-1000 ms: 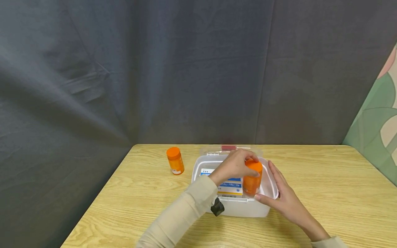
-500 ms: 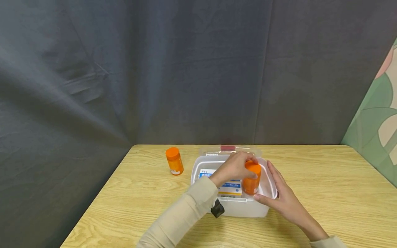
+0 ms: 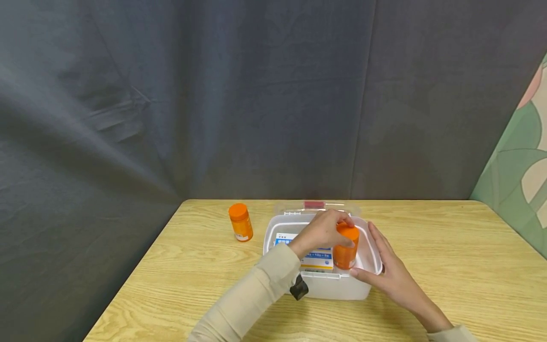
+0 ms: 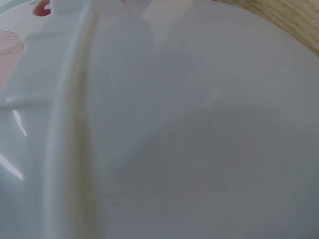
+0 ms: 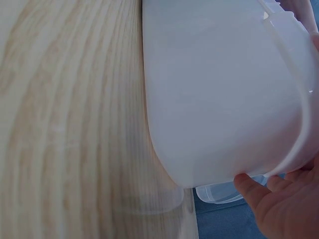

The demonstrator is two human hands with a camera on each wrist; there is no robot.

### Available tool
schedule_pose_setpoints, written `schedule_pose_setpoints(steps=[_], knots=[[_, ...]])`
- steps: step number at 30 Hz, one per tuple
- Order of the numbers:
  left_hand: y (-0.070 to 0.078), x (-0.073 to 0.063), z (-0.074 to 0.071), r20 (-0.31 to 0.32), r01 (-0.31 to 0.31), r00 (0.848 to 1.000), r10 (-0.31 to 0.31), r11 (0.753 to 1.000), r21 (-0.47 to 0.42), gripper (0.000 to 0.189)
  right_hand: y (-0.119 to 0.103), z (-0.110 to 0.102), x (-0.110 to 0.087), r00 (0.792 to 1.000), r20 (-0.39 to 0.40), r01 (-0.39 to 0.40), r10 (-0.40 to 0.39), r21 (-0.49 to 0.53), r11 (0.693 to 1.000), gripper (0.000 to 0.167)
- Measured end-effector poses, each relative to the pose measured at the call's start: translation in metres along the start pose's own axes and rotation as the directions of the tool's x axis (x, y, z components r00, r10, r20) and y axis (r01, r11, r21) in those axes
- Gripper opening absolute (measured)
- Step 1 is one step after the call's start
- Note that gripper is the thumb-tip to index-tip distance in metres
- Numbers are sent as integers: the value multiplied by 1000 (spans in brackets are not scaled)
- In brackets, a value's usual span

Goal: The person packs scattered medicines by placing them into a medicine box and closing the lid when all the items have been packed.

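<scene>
My left hand (image 3: pixel 322 232) reaches over the clear plastic storage box (image 3: pixel 335 289) and grips an orange pill bottle (image 3: pixel 345 256) by its cap, thumb in front and fingers behind. The bottle stands upright inside the box, at its right end. Beside it in the box lie white and blue medicine cartons (image 3: pixel 317 261), partly hidden by my left wrist. My right hand (image 3: pixel 395 275) holds the box's right front corner, thumb over the front rim. In the right wrist view, the fingers (image 5: pixel 254 191) lie against the box's outer wall (image 5: pixel 219 94). The left wrist view is filled by the box wall (image 4: pixel 199 124).
A second orange pill bottle (image 3: pixel 241 223) stands on the wooden table (image 3: pixel 171 285), left of the box. The box's clear lid (image 3: pixel 290 207), with a red latch (image 3: pixel 314 204), hangs open behind it. A dark curtain (image 3: pixel 273 99) closes off the table's far edge.
My left hand and the held pill bottle have shifted only very slightly. The right hand keeps its place on the box corner.
</scene>
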State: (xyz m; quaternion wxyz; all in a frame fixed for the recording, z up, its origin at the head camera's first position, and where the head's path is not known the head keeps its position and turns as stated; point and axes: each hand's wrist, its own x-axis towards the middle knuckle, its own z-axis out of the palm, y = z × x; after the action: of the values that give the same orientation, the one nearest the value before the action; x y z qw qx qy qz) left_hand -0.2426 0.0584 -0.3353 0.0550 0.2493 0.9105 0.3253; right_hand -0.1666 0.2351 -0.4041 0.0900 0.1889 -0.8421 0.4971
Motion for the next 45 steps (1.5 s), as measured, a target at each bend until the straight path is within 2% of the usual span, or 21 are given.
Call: schedule_pose_setpoints(steps=[6, 14, 18, 23, 31, 37, 45], knots=[[-4, -3, -5, -9, -2, 1000, 2, 1000, -26, 33, 2, 1, 0, 1000, 0, -9, 9, 1, 1000, 108], [-9, -11, -16, -3, -50, 999, 50, 998, -28, 37, 3, 3, -2, 1000, 2, -6, 6, -9, 1000, 107], [-10, -17, -23, -54, -86, 995, 85, 996, -20, 41, 3, 4, -2, 1000, 3, -12, 12, -17, 1000, 106], [-14, -22, -28, -121, -79, 990, 70, 994, -72, 42, 3, 5, -2, 1000, 1, -26, 26, -26, 999, 105], [-16, -29, -34, -176, -119, 979, 102, 989, -88, 37, 3, 5, -3, 999, 2, -53, 53, -27, 998, 105], [-19, -33, -41, -215, -145, 969, 126, 987, -73, 34, 3, 4, -3, 999, -4, -44, 44, -21, 999, 105], [-26, -39, -52, -269, -152, 955, 124, 985, -87, 31, 2, 3, -2, 1000, -9, -30, 30, -19, 999, 106]])
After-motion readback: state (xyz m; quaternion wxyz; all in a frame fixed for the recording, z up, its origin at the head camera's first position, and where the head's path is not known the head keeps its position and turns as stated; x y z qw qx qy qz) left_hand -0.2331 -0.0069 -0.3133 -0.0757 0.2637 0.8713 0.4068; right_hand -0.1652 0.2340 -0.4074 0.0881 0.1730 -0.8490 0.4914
